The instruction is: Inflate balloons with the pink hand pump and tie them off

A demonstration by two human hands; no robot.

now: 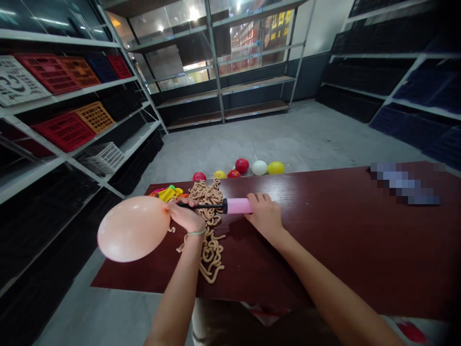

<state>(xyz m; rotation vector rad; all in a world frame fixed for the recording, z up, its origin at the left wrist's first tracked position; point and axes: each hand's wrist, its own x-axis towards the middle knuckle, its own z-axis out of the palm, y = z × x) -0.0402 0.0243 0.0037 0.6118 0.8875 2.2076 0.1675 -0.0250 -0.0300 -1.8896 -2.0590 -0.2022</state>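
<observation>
A large peach balloon [134, 229], swollen with air, sticks out to the left over the table. At its neck, my left hand [188, 217] is closed, pinching it beside the black end of a hand pump. The balloon pump [238, 206] lies level across the table's middle, its black rod drawn out of the pink barrel. My right hand [265, 216] is wrapped around the barrel's right end. Beneath the pump, a heap of beige, worm-like long balloons [211, 254] runs down the table. Uninflated yellow and other coloured balloons [167, 194] lie just behind my left hand.
The dark red table [345, 240] stretches to the right, with a blurred-out item [403, 183] at its far right. Several inflated balloons [259, 167] rest on the floor past the back edge. Shelves with plastic crates [65, 129] line the left; metal racks [223, 96] stand behind.
</observation>
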